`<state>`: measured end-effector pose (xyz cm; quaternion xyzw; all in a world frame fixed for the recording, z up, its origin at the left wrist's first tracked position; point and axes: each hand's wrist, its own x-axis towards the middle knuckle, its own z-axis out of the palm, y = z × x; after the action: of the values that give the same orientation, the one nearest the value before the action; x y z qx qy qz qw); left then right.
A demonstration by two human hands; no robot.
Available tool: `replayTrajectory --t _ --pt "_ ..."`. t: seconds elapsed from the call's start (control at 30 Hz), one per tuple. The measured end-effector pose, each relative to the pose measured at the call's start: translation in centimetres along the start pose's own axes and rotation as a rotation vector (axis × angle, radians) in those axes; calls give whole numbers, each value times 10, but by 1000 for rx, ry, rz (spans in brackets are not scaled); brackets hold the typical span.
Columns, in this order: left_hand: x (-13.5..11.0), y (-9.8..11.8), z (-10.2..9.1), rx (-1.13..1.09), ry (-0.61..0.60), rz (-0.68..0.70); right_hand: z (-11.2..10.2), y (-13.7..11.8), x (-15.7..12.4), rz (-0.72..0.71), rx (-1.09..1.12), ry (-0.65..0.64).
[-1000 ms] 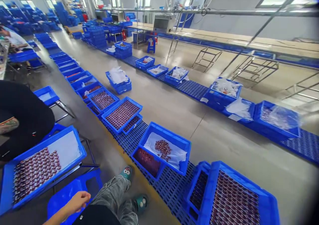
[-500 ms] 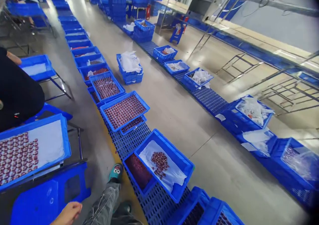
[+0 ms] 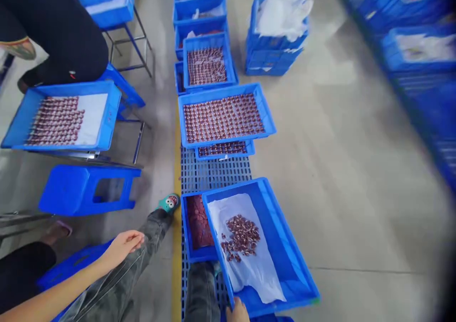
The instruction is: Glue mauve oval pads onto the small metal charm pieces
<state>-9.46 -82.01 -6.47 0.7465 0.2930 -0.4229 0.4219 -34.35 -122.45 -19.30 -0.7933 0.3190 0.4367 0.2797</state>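
Right, eyes on the bottom of the view: my right hand [image 3: 238, 311] has its fingers curled over the near rim of a rectangular blue plastic crate [image 3: 287, 246], so it has hold of it, though only part of the hand shows. Just ahead of those fingers, on a crumpled white plastic liner [image 3: 249, 279], sits a loose heap of small reddish-brown pieces [image 3: 240, 236]. The crate lies skewed, overlapping a shallower blue tray of packed dark red pieces [image 3: 197, 222] ahead and left of the hand.

Over to the left, my left hand [image 3: 124, 248] is open and relaxed, fingers gently curved, holding nothing, just above my grey cargo trousers [image 3: 144, 260]. A teal cartoon-faced slipper [image 3: 169, 202] sits just ahead of it, and a blue plastic stool [image 3: 89, 189] stands beyond it.

Farther ahead of my right hand, a blue plastic floor grating [image 3: 213, 175] runs beside a yellow floor stripe [image 3: 177, 170], carrying a wide blue tray of neatly rowed reddish pieces [image 3: 223, 87]. Up past my left hand, a co-worker in black [image 3: 53, 42] sits beside a blue crate of similar rows [image 3: 114, 113].
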Motion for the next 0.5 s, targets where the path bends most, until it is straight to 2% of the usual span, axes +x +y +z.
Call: replayTrajectory --t 0.13,0.23,0.3,0.37,0.43,0.5 --pt "-4 -57 55 -31 125 -9 46 31 90 -62 -134 -49" --pt "-7 -93 102 -17 93 -56 79 39 127 -73 -166 -73" --pt "-10 -113 128 -17 28 -82 94 42 139 -59 -184 -84" --pt "-12 -130 144 -29 -29 -96 101 43 142 -51 -206 -91" --pt "-12 -146 149 -42 -66 -104 102 41 141 -42 -230 -89" --pt "-10 -160 146 -46 -85 -103 99 37 138 -29 -249 -70"
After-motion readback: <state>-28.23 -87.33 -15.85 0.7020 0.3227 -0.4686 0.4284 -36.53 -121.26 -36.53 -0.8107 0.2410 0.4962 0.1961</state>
